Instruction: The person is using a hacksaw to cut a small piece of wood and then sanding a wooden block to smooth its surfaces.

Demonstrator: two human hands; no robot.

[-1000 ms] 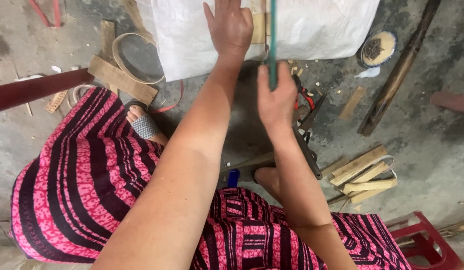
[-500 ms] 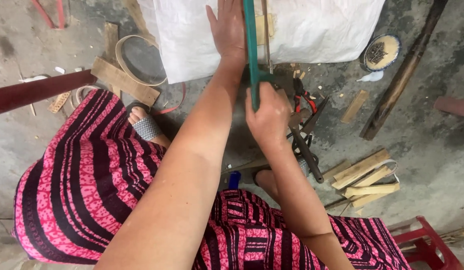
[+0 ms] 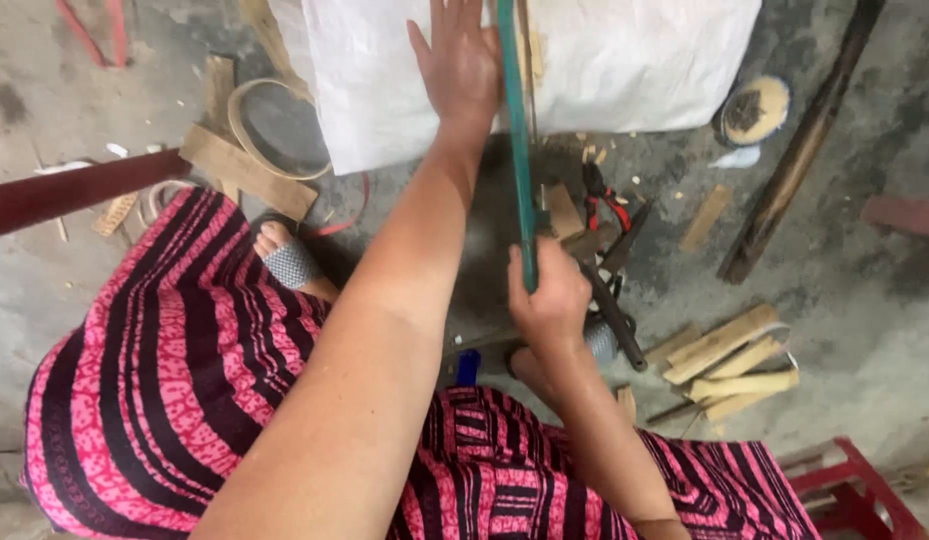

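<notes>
A long, thin green strip [image 3: 515, 130] runs straight up from the fisted right hand [image 3: 552, 298], beside the flat-open left hand [image 3: 463, 65] pressing a white woven sack [image 3: 625, 60].

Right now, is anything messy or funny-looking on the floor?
Yes. Cut wood strips and small chips lie scattered over the concrete floor, and red-handled pliers sit loose among them, close to the right hand gripping a green strip.

This is a rough floor-level craft workshop. The bare concrete floor [image 3: 865, 300] is littered with split bamboo pieces [image 3: 735, 360], wood offcuts [image 3: 247, 172], coiled strips [image 3: 247, 100], red-handled pliers [image 3: 603, 205] and a white woven sack [image 3: 625, 60].
</notes>
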